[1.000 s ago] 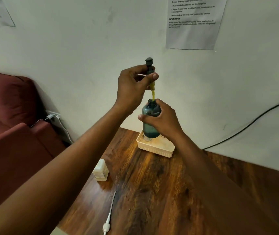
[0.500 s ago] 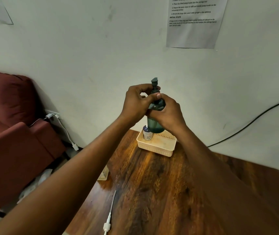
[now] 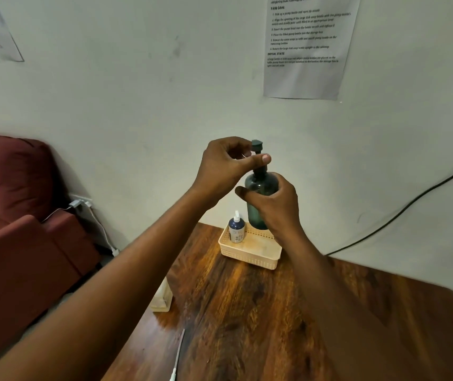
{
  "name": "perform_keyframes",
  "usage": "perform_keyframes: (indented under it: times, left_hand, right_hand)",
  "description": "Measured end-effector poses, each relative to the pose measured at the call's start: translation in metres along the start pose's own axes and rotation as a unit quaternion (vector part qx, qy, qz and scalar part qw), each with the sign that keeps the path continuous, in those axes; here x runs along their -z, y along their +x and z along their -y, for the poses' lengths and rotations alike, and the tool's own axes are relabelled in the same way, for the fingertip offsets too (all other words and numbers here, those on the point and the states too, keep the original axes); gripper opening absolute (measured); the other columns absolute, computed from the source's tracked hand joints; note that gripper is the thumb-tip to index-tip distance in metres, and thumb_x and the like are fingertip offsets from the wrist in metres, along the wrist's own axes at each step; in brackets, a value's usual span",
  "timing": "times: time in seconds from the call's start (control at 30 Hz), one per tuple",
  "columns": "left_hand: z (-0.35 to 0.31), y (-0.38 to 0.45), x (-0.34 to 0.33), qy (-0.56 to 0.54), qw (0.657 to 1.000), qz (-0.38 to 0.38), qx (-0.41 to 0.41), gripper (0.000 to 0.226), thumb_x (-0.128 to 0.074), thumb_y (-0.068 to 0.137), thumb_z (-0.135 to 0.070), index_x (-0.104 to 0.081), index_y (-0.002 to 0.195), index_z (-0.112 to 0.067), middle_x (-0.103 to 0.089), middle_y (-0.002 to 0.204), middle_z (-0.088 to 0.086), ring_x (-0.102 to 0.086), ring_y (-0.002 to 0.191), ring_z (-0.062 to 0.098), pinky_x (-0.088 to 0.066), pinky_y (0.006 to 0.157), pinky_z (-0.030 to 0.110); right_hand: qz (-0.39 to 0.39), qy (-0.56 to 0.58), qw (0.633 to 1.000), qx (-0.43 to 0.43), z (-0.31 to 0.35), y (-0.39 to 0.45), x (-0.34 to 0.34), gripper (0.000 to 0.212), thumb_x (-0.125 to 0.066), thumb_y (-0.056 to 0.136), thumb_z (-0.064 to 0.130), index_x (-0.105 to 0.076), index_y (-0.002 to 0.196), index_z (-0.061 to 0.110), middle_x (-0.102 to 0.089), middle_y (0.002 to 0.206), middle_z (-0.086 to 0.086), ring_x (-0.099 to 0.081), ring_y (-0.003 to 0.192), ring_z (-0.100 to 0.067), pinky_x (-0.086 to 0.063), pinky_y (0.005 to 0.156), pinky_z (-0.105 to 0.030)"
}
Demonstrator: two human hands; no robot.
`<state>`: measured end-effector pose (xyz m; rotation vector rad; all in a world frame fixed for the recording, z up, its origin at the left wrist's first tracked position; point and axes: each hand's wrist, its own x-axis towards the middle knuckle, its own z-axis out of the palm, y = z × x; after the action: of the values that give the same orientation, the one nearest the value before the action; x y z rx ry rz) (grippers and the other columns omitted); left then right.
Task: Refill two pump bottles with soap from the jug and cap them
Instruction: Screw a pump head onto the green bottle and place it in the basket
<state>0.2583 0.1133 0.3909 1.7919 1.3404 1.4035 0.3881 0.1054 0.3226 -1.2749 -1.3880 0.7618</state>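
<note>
A dark teal pump bottle (image 3: 259, 188) is held upright in the air above the cream basket (image 3: 250, 255). My right hand (image 3: 273, 206) grips the bottle's body. Its dark pump head (image 3: 257, 154) sits in the neck, and my left hand (image 3: 226, 165) pinches the pump's stem and collar with thumb and fingers. A small dark blue bottle (image 3: 237, 228) with a white nozzle stands in the basket's left corner. The jug (image 3: 162, 296), whitish, is mostly hidden behind my left forearm at the table's left edge.
The wooden table (image 3: 247, 325) stands against a white wall with a printed sheet (image 3: 306, 45). A white cable (image 3: 177, 356) lies near the table's front. A red sofa (image 3: 13, 229) stands left, and a black cord (image 3: 412, 204) runs down the wall at right.
The pump head came down from above the bottle, its tube slid inside, and it now sits on the neck. Both hands and the bottle rose slightly, uncovering the small blue bottle in the basket.
</note>
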Motion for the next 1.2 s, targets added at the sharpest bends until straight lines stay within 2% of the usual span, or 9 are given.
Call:
perform_keyframes:
  times: [0.13, 0.23, 0.4, 0.47, 0.53, 0.63, 0.77, 0.97, 1.2]
  left_hand:
    - [-0.007, 0.002, -0.005, 0.047, 0.999, 0.0, 0.011, 0.042, -0.093, 0.075, -0.038, -0.073, 0.086, -0.002, -0.073, 0.082, 0.009, -0.075, 0.079, 0.023, -0.063, 0.072, 0.038]
    - [-0.011, 0.002, 0.001, 0.008, 0.999, 0.042, 0.019, 0.027, -0.089, 0.081, -0.018, -0.078, 0.102, -0.005, -0.08, 0.098, 0.002, -0.078, 0.089, 0.013, -0.064, 0.081, 0.027]
    - [-0.011, 0.006, 0.02, -0.118, 0.971, 0.197, 0.062, 0.042, -0.063, 0.096, 0.01, -0.064, 0.137, 0.001, -0.075, 0.126, 0.011, -0.073, 0.118, 0.02, -0.057, 0.104, 0.033]
    - [-0.012, 0.005, 0.018, -0.074, 0.982, 0.165, 0.048, 0.036, -0.074, 0.095, -0.009, -0.069, 0.13, -0.004, -0.077, 0.121, 0.008, -0.073, 0.115, 0.021, -0.056, 0.106, 0.04]
    - [-0.013, 0.001, 0.012, -0.04, 0.994, 0.094, 0.026, 0.032, -0.085, 0.086, -0.025, -0.075, 0.11, -0.005, -0.077, 0.105, 0.014, -0.076, 0.1, 0.026, -0.062, 0.095, 0.045]
    - [-0.017, -0.001, 0.008, -0.033, 0.998, 0.049, 0.009, 0.026, -0.089, 0.081, -0.022, -0.078, 0.095, -0.003, -0.078, 0.096, 0.016, -0.078, 0.09, 0.026, -0.066, 0.082, 0.043]
    - [-0.019, 0.005, 0.02, -0.057, 0.992, 0.11, 0.008, 0.006, -0.084, 0.085, -0.008, -0.08, 0.088, -0.009, -0.08, 0.105, 0.006, -0.077, 0.101, 0.017, -0.063, 0.091, 0.037]
    - [-0.022, 0.006, 0.029, -0.106, 0.979, 0.174, 0.009, 0.014, -0.072, 0.093, 0.003, -0.077, 0.104, -0.004, -0.078, 0.114, 0.006, -0.075, 0.109, 0.017, -0.061, 0.095, 0.031]
    - [-0.027, -0.001, 0.019, -0.056, 0.997, 0.045, -0.034, 0.031, -0.09, 0.079, -0.017, -0.079, 0.106, -0.006, -0.078, 0.102, 0.013, -0.078, 0.095, 0.021, -0.066, 0.086, 0.038]
  right_hand:
    - [-0.008, -0.002, 1.0, 0.014, 0.007, -0.001, -0.002, 0.056, -0.084, 0.079, 0.043, -0.06, 0.127, 0.023, -0.068, 0.124, 0.006, -0.063, 0.11, -0.012, -0.051, 0.095, -0.029]
    - [-0.005, -0.006, 1.0, 0.013, 0.01, -0.001, -0.002, 0.054, -0.085, 0.079, 0.044, -0.061, 0.123, 0.025, -0.067, 0.118, 0.008, -0.062, 0.102, -0.009, -0.053, 0.093, -0.027]
    - [-0.005, 0.016, 1.0, 0.001, 0.011, -0.004, 0.003, 0.05, -0.085, 0.079, 0.041, -0.062, 0.12, 0.025, -0.065, 0.11, 0.01, -0.062, 0.097, -0.01, -0.051, 0.084, -0.023]
    - [-0.01, 0.005, 1.0, 0.01, 0.014, -0.004, 0.002, 0.052, -0.084, 0.08, 0.041, -0.061, 0.123, 0.024, -0.064, 0.112, 0.012, -0.061, 0.1, -0.01, -0.048, 0.083, -0.02]
    - [-0.01, -0.006, 1.0, 0.021, 0.017, -0.004, 0.001, 0.049, -0.084, 0.08, 0.04, -0.061, 0.12, 0.026, -0.063, 0.11, 0.013, -0.06, 0.099, -0.008, -0.042, 0.077, -0.012]
    - [-0.006, -0.004, 1.0, 0.027, 0.024, -0.004, 0.001, 0.043, -0.084, 0.08, 0.039, -0.057, 0.112, 0.031, -0.063, 0.105, 0.015, -0.061, 0.088, -0.003, -0.04, 0.071, -0.009]
    - [0.02, 0.009, 1.0, 0.022, 0.028, -0.007, 0.005, 0.042, -0.085, 0.079, 0.039, -0.061, 0.111, 0.028, -0.065, 0.103, 0.015, -0.061, 0.089, 0.0, -0.044, 0.071, -0.014]
    - [0.031, 0.047, 0.998, 0.008, 0.033, -0.009, 0.007, 0.043, -0.083, 0.08, 0.035, -0.064, 0.116, 0.025, -0.066, 0.104, 0.014, -0.063, 0.095, -0.008, -0.049, 0.075, -0.02]
    - [0.015, 0.028, 0.999, 0.027, 0.04, -0.01, 0.004, 0.046, -0.084, 0.081, 0.035, -0.061, 0.119, 0.024, -0.066, 0.113, 0.009, -0.062, 0.097, -0.01, -0.047, 0.079, -0.018]
